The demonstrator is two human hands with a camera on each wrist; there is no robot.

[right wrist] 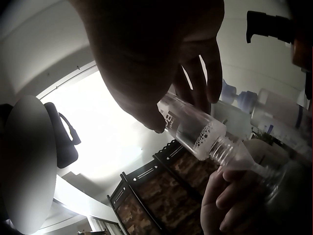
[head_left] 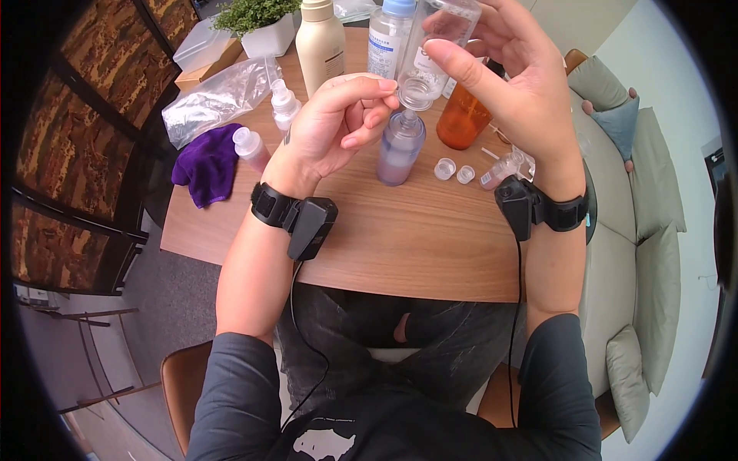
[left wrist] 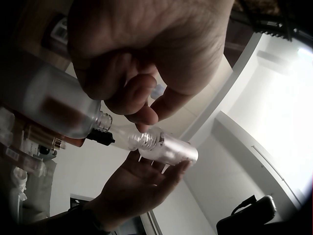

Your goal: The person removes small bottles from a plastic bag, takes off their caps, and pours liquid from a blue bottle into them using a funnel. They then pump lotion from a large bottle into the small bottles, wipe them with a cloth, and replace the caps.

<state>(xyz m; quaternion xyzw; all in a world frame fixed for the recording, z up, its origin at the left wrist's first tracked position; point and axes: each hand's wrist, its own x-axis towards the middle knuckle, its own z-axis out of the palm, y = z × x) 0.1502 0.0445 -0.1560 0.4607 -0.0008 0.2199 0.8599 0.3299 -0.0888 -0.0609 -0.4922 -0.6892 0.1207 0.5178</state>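
Observation:
Tilted neck-down, a clear bottle (head_left: pixel 437 50) (right wrist: pixel 188 125) is gripped by the right hand (head_left: pixel 523 84) (left wrist: pixel 142 181) between thumb and fingers. Its threaded mouth meets a small clear funnel (head_left: pixel 415 94) (right wrist: pixel 243 159), whose rim the left hand (head_left: pixel 338 123) (right wrist: pixel 234 196) pinches between thumb and finger. Below, the funnel's stem points into the neck of a bluish translucent bottle (head_left: pixel 400 150) (left wrist: pixel 63 105) standing on the table with pinkish liquid low inside. Foam bubbles cling near the upper bottle's neck in the right wrist view.
On the wooden table (head_left: pixel 369 246) stand an amber bottle (head_left: pixel 463 119), a cream bottle (head_left: pixel 320 46), a blue-capped bottle (head_left: pixel 384 42) and small spray bottles (head_left: pixel 284 104). Two little clear caps (head_left: pixel 444 169) lie to the right. A purple cloth (head_left: pixel 206 165) and plastic bag (head_left: pixel 223 100) are left.

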